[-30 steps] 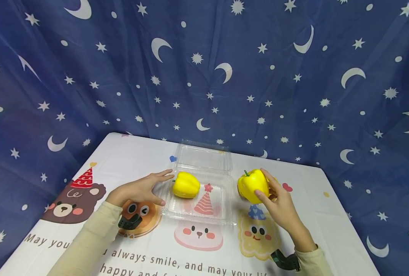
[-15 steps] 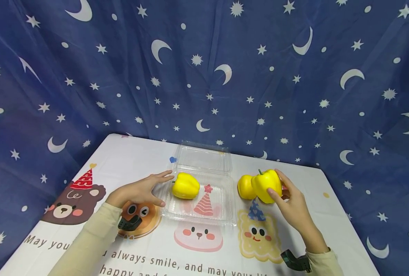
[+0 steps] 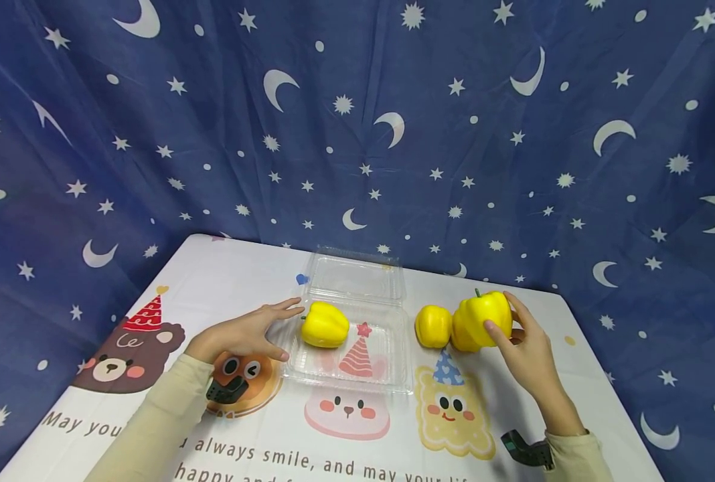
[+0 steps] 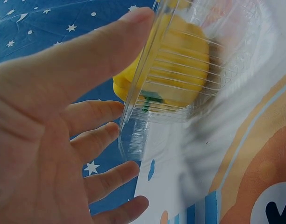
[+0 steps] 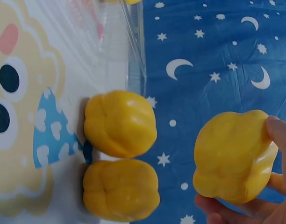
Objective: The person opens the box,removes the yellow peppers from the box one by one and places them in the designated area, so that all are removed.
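Left of the plastic clamshell, the left hand is holding fingers apart; opposite, the right hand is gripping a yellow bell pepper.

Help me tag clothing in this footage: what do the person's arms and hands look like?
The left sleeve and right sleeve are plain pale cream. Near the cuffs show a curved black left wrist piece and a similar right wrist piece with a greenish patch. The left hand and right hand are ungloved.

You are in a curtained-off nook, room type unclear: navy moon-and-star drapes hang behind your cartoon-printed tablecloth.
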Demonstrator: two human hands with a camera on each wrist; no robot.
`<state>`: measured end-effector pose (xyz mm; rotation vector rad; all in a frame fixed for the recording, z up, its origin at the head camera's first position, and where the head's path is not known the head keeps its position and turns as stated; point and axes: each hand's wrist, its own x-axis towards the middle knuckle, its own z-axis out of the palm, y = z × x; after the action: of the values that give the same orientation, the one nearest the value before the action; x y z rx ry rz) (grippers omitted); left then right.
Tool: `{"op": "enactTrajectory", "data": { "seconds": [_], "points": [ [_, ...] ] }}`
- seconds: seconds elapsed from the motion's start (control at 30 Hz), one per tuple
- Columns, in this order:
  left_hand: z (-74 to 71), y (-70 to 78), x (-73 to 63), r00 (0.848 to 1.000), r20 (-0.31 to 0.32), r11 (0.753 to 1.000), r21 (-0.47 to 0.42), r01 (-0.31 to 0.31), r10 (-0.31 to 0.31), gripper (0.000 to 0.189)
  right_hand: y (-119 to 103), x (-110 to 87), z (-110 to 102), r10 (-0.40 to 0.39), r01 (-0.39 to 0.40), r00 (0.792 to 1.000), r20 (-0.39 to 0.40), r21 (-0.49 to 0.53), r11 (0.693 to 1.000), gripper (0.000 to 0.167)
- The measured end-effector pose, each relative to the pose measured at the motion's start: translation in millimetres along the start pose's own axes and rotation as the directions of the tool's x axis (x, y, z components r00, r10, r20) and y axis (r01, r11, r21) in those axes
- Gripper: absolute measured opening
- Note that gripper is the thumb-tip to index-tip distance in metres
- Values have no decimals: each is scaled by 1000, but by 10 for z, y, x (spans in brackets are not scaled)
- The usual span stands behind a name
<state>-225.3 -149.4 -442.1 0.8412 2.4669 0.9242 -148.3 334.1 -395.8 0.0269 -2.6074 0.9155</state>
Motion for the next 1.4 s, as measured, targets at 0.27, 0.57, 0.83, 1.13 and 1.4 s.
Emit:
{"op": "enactTrajectory", "data": {
  "seconds": [0.27, 0.57, 0.83, 1.13, 1.4],
  "points": [
    [6, 17, 6, 1000, 3, 1000, -6, -10, 10, 90, 103, 62, -103, 82, -82, 997, -6, 7, 997, 69],
    [12, 17, -8, 1000, 10, 1000, 4, 18, -18, 90, 245, 76, -159, 187, -186, 982, 12, -68, 980, 76],
    [4, 27, -2, 1000, 3, 1000, 12, 28, -28, 90, 402, 113, -142, 239, -238, 971, -2, -103, 966, 76],
    [1, 31, -13, 999, 7, 999, 12, 49, -49, 90, 585, 103, -91, 299, -292, 954, -4, -228, 929, 79],
    [2, 34, -13, 999, 2, 999, 12, 44, -44, 91, 697, 143, -28, 386, -349, 920, 59, -321, 880, 85]
  ]
}}
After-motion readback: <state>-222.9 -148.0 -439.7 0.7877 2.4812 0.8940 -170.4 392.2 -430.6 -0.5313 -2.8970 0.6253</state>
